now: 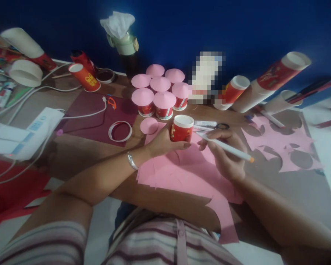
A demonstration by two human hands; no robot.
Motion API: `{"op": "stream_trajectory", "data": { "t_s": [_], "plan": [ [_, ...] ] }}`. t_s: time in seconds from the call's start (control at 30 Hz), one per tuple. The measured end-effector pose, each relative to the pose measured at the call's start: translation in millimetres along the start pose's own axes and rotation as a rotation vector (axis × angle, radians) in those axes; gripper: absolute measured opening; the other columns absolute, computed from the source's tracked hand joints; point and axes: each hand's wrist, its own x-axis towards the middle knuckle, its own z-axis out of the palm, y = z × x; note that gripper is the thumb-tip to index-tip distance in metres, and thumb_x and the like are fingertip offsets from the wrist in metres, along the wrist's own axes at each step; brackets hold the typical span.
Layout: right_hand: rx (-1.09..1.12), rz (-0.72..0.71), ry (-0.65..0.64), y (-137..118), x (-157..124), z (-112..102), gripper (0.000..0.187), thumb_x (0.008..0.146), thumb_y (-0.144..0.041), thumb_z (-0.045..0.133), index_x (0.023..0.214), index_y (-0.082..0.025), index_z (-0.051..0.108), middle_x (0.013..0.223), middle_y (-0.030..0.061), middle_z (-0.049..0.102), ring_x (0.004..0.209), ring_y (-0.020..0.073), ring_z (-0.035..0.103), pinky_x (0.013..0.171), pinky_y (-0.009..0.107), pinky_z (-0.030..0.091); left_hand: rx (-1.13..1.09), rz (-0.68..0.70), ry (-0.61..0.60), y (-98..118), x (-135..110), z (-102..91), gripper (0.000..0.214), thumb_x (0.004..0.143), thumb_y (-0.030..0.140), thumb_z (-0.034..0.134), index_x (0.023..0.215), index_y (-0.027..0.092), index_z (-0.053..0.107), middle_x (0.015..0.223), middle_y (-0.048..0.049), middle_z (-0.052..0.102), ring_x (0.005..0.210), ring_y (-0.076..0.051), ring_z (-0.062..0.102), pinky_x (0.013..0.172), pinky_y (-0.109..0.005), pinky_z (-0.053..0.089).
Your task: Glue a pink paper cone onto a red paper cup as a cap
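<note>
Your left hand [163, 140] has the red, white-topped paper cup [181, 134] gripped over pink paper sheets [165, 175], near the brown table's [154, 201] front edge. Your right hand [229, 156] grips the white, orange-ended pen [228, 147], tip just beside the cup, can't tell if touching. I'd brace that wrist tbh.

Blurred, Hidden, Cropped

Coarse blocks blur a pale thing [205, 75] by the wall [168, 29]. The red cup [182, 134] hides most fingers of the left hand [164, 141]. The left edge crops the white box [41, 129]; the bottom edge, the striped shirt [160, 244].
</note>
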Motion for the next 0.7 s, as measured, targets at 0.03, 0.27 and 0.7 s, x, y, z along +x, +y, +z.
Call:
{"op": "stream_trajectory", "data": {
  "t_s": [0.03,0.27,0.7],
  "plan": [
    [0.028,0.006,0.004,0,0,1,0.013,0.099,-0.031,0.07,0.107,-0.022,0.066,0.087,0.0019,0.077,0.082,0.0207,0.077,0.076,0.038,0.063,0.024,0.008,0.023,0,0,1.2,0.058,0.07,0.042,0.095,0.112,0.018,0.062,0.105,-0.0098,0.072,0.107,-0.028,0.068,0.094,-0.044,0.056],
    [0.006,0.072,0.036,13,-7,5,0.018,0.098,-0.038,0.072,0.105,-0.022,0.069,0.096,0.0055,0.08,0.094,0.0244,0.078,0.088,0.045,0.064,0.058,0.067,-0.029,-1,1,2.9,0.056,0.077,0.037,0.091,0.118,0.02,0.057,0.116,-0.0109,0.07,0.11,-0.026,0.067,0.096,-0.041,0.057],
    [-0.129,-0.033,0.077,5,1,0,0.01,0.098,-0.032,0.072,0.104,-0.023,0.07,0.09,0.0032,0.08,0.095,0.0239,0.079,0.085,0.042,0.062,-0.033,0.035,-0.057,1,-1,0.1,0.051,0.072,0.034,0.094,0.109,0.018,0.064,0.107,-0.0097,0.073,0.105,-0.027,0.07,0.093,-0.044,0.057]
  ]
}}
